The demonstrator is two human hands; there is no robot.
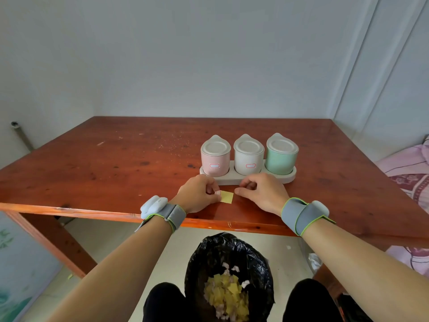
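Observation:
A small yellow paper slip (227,196) lies on the wooden table (116,163) near its front edge. My left hand (198,194) pinches its left end, where a small white label with a red border (217,193) shows at my fingertips. My right hand (262,192) sits just right of the slip with thumb and forefinger curled together near its corner; whether they touch the slip I cannot tell. Behind my hands stand a pink jar (215,156), a white jar (248,155) and a green jar (281,154) in a grey holder (290,176). The pink and white jars carry red-bordered labels.
A black bin bag (209,252) between my knees, below the table edge, holds several yellow and white paper scraps (228,296). A pink patterned bedcover (408,168) lies at the right. Both wrists wear grey straps. A wall rises behind the table.

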